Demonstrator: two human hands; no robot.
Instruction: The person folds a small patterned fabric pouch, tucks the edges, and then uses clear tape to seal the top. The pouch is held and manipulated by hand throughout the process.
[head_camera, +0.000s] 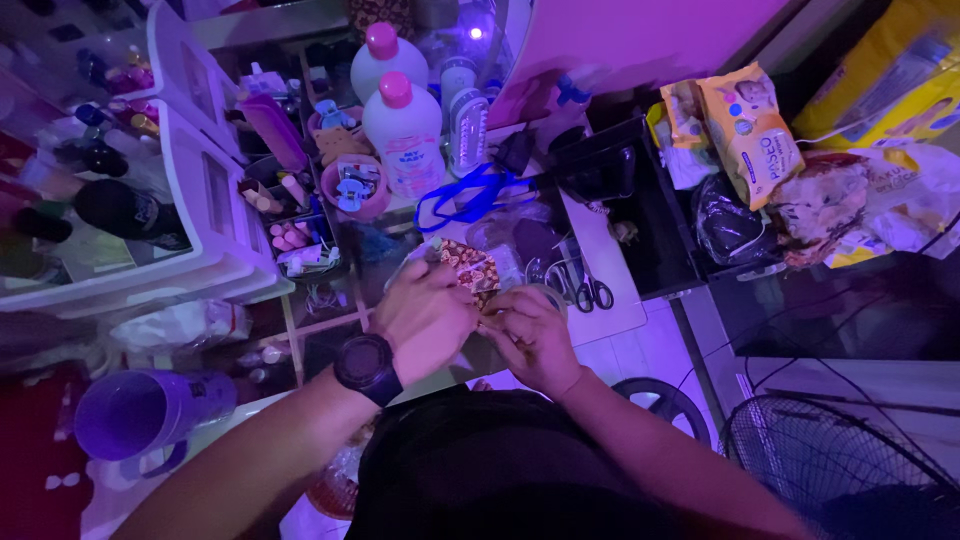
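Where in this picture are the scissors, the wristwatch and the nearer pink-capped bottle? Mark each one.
scissors (585, 288), head view, on the handle loops.
wristwatch (367, 366), head view, on the dark face, on the left wrist.
nearer pink-capped bottle (408, 140), head view, on the white body below the cap.

Table (610, 262), pale top, crowded: 2 white bottles w/ pink caps (404, 132), blue strap (462, 195), scissors (583, 285), pink cup (355, 190). Black bin (640, 200) at right edge w/ snack packs (750, 125).
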